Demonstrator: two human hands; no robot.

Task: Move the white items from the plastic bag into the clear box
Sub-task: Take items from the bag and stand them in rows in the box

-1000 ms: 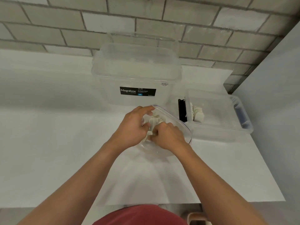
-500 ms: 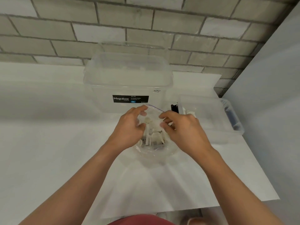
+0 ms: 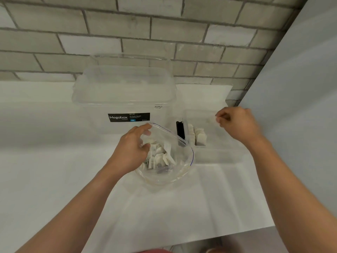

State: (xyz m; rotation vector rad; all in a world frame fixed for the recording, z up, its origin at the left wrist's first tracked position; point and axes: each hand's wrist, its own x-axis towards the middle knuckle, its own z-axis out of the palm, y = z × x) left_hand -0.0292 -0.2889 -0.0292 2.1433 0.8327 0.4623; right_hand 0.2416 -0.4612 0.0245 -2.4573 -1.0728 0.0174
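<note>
One "Megabox" label point(image 3: 128, 117), 12L.

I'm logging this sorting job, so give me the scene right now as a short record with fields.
surface: white table
source: plastic bag, open, white items inside
target: small clear box, some white pieces inside
left hand: holding the bag's rim
right hand: over the small box, fingers pinched; contents unclear
behind: Megabox tub, lidded

Grey brick wall point(image 3: 164, 33) behind a white table point(image 3: 45, 161), apparently evenly lit.
</note>
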